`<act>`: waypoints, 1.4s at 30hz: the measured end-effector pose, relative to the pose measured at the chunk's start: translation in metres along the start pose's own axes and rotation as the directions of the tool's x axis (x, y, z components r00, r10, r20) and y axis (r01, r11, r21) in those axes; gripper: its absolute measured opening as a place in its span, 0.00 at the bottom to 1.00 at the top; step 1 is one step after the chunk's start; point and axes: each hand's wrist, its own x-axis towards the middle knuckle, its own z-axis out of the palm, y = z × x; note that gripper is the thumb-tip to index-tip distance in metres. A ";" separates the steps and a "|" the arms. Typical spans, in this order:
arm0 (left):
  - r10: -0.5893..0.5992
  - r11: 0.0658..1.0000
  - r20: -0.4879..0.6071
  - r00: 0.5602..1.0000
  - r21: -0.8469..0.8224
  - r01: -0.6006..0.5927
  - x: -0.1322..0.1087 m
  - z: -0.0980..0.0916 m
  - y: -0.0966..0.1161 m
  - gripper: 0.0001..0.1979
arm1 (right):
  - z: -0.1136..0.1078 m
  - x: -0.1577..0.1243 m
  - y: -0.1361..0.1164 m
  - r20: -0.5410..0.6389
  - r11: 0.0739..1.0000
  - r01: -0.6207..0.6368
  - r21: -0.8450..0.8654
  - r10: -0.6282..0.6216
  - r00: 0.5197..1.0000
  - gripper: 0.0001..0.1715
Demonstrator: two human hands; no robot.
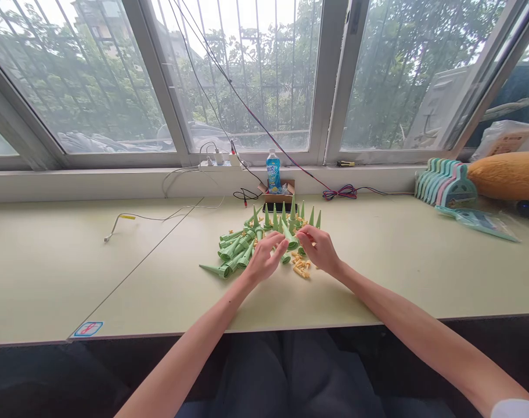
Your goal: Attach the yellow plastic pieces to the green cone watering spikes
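- We take the blue-labelled bottle (273, 172) as reference; it stands in the open cardboard box (281, 198) on the table (386, 249).
- Its label carries white characters on blue; we cannot read them.
- Left hand (267, 255): in front of the bottle, fingers bent, fingertips at the left side of a tilted green cone (290, 237). We cannot tell whether they are clamped on it.
- Right hand (320, 248): in front of the bottle and to its right, thumb and fingers curled near the same cone. We cannot tell whether they grip anything. The two hands are apart.
- Upright green cones (292, 210) stand just in front of the bottle; lying green cones (233, 248) are heaped farther forward, to its left.
- Small yellow pieces (301, 267) lie loose in front of the bottle.
- Far left and forward of the bottle, we note a blue-bordered sticker (89, 329) bearing a red mark, not legible.
- Far right of the bottle, a clear packet (510, 139) shows reddish print, too small to read.
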 end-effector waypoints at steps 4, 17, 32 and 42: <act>-0.002 1.000 0.031 1.000 0.019 0.001 -0.001 0.001 0.000 0.17 | -0.001 0.000 0.000 0.003 0.998 -0.025 -0.051 0.025 1.000 0.24; 0.118 0.986 -0.015 0.993 0.121 -0.115 -0.003 0.007 -0.017 0.20 | 0.003 0.002 -0.001 -0.012 0.996 -0.030 -0.086 0.029 1.000 0.30; -0.159 0.987 -0.095 0.983 -0.028 0.157 0.001 0.006 -0.003 0.20 | 0.002 0.001 0.000 -0.071 0.998 0.030 -0.046 -0.033 0.997 0.20; -0.088 0.996 -0.090 0.992 -0.018 0.086 0.000 0.004 -0.003 0.20 | 0.002 0.001 0.002 -0.021 0.999 0.013 -0.043 -0.014 1.000 0.18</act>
